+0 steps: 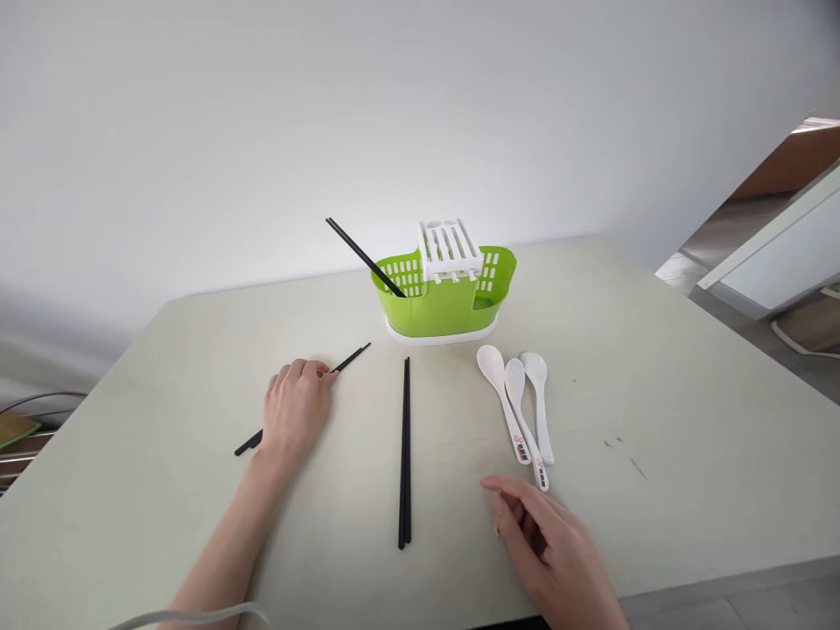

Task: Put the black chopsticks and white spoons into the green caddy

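My left hand [297, 407] is closed around a pair of black chopsticks [351, 358] lying slantwise on the table; their ends show on both sides of the hand. A second pair of black chopsticks [405, 455] lies lengthwise in the middle. My right hand [544, 542] rests near the front edge, fingers curled with a gap between thumb and index finger, holding nothing. Just beyond it lie three white spoons [523, 411], handles toward me. At the back stands a green cutlery basket [437, 313], with black chopsticks [360, 254] leaning out of its left side.
A white slotted rack [451, 249] sits across the middle of the basket. The pale table [197, 367] meets a white wall [262, 131] behind. Small dark marks [620, 442] show on the tabletop at right. A pale cable [190, 616] crosses the lower left.
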